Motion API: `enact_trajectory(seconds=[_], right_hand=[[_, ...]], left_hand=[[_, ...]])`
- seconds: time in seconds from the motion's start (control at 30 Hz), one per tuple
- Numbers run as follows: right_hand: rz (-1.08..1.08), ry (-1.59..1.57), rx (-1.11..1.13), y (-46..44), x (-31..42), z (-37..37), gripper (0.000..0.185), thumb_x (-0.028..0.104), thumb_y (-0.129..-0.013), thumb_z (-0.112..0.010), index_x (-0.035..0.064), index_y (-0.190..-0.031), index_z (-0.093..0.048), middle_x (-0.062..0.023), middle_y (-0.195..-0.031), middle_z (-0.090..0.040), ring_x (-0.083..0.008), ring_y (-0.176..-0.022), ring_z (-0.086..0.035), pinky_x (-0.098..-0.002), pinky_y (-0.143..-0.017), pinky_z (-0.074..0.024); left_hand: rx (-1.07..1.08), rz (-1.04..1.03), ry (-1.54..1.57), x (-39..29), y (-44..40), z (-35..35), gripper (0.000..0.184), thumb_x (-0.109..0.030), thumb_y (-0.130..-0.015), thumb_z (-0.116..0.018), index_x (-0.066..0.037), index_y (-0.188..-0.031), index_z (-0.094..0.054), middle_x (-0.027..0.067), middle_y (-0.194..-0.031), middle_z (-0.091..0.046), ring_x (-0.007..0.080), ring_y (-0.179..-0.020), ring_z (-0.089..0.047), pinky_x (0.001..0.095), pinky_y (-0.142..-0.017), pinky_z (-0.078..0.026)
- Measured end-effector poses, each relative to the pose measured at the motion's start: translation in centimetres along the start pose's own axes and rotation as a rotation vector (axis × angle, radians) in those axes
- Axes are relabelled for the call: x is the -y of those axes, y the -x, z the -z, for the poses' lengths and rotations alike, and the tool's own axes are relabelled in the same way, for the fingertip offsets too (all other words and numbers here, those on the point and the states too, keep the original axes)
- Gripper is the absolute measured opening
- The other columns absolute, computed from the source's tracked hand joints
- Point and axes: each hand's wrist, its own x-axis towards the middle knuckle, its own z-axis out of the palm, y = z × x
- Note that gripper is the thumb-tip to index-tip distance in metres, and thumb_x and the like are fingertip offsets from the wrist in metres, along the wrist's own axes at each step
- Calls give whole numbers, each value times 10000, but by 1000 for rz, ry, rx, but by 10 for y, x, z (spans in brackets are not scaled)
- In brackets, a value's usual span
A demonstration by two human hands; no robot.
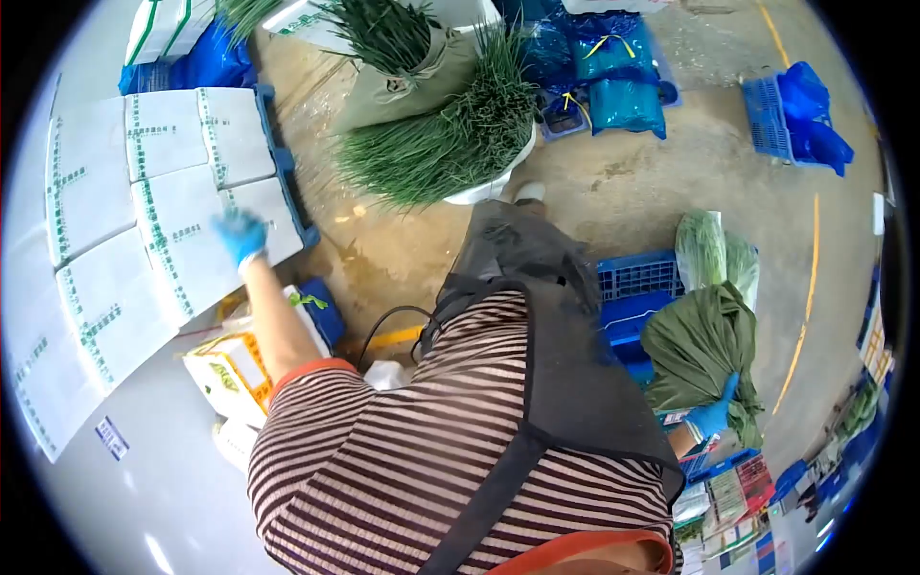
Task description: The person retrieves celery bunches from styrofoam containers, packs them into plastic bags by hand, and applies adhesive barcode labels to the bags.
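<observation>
My left hand (240, 235), in a blue glove, is stretched out over the stacked white boxes (177, 206) with green print. It is a little blurred by motion, but its fingers look apart and nothing shows in them. On the other side my right hand (711, 415), also gloved in blue, grips the gathered end of a dark green cloth sack (700, 340). The sack lies over blue crates (637, 278), beside clear bags of green stalks (704, 247). What the sack holds is hidden.
In front of my feet stands a white tub (479, 192) heaped with long green stalks (422, 153); another tied sack (407, 96) of greens leans there. Blue bags (623, 72) lie farther off. A blue crate (767, 115) is at far right, and a yellow-white carton (230, 369) sits below my left arm.
</observation>
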Motion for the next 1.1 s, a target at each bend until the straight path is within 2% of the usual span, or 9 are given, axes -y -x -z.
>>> enact_trajectory(seconds=[0.03,0.07,0.2,0.4,0.6,0.63,0.97,1.07,1.1], right_hand=[[-80,-92,-10,-21,28,-1,387,209,-858,-727,-32,-1152,-652,-76,-1123,-689,-164,-874,-632,-314,-747,-527],[-52,62,-25,-48,37,0,373,205,-842,-745,-30,-1121,-664,-78,-1107,-693,-170,-875,-630,-319,-762,-523],[-18,10,-151,-145,28,-2,299,170,-828,-763,-19,-1044,-682,-81,-1057,-703,-199,-894,-624,-350,-868,-491],[72,-108,-235,-317,31,-29,392,69,-774,-789,-23,-1115,-619,-95,-1086,-661,-191,-950,-615,-346,-902,-484],[-114,-363,-135,-481,51,-33,425,131,-785,-804,-17,-1140,-622,-77,-1090,-663,-182,-973,-600,-351,-896,-489],[-123,-430,-175,-503,48,-40,429,215,-774,-817,-37,-1072,-639,-97,-1062,-679,-185,-962,-618,-352,-895,-479],[-261,-589,-350,-739,7,-23,333,60,-814,-750,-26,-1116,-641,-96,-1112,-656,-178,-939,-617,-355,-850,-545],[-330,-570,-424,-805,-17,-17,287,38,-838,-717,-24,-1109,-648,-92,-1104,-653,-174,-946,-610,-347,-880,-518],[-334,-562,-415,-822,-21,-14,282,33,-842,-713,-24,-1110,-644,-86,-1109,-647,-168,-959,-602,-339,-877,-512]], left_hand=[[155,117,-72,20,-25,-13,312,-410,-946,-535,-111,-989,-613,48,-883,-630,201,-789,-554,332,-759,-468],[78,187,-126,92,3,-110,361,-465,-931,-571,-111,-988,-612,23,-846,-620,151,-696,-524,251,-567,-395],[261,549,-237,322,43,-293,339,-462,-939,-571,-150,-1070,-589,-2,-801,-580,123,-640,-501,252,-521,-399],[382,916,-420,627,181,-457,327,-406,-984,-518,-140,-1164,-582,-20,-879,-609,106,-774,-588,233,-596,-499],[525,1312,-270,809,291,-541,376,-252,-994,-521,-72,-1324,-509,83,-1106,-639,208,-999,-618,315,-777,-549],[519,1302,-311,828,300,-557,385,-206,-992,-521,-55,-1345,-489,103,-1128,-631,227,-1030,-605,335,-840,-533],[778,1298,-507,1132,341,-797,388,-182,-985,-508,-5,-1330,-493,118,-1092,-626,225,-1045,-591,328,-917,-495],[1271,1060,-610,1267,328,-858,386,-160,-979,-514,-14,-1335,-480,145,-1219,-574,241,-1113,-566,342,-968,-478],[1060,1199,-592,1306,327,-881,390,-169,-976,-516,-12,-1332,-480,150,-1234,-563,249,-1117,-564,348,-974,-475]])
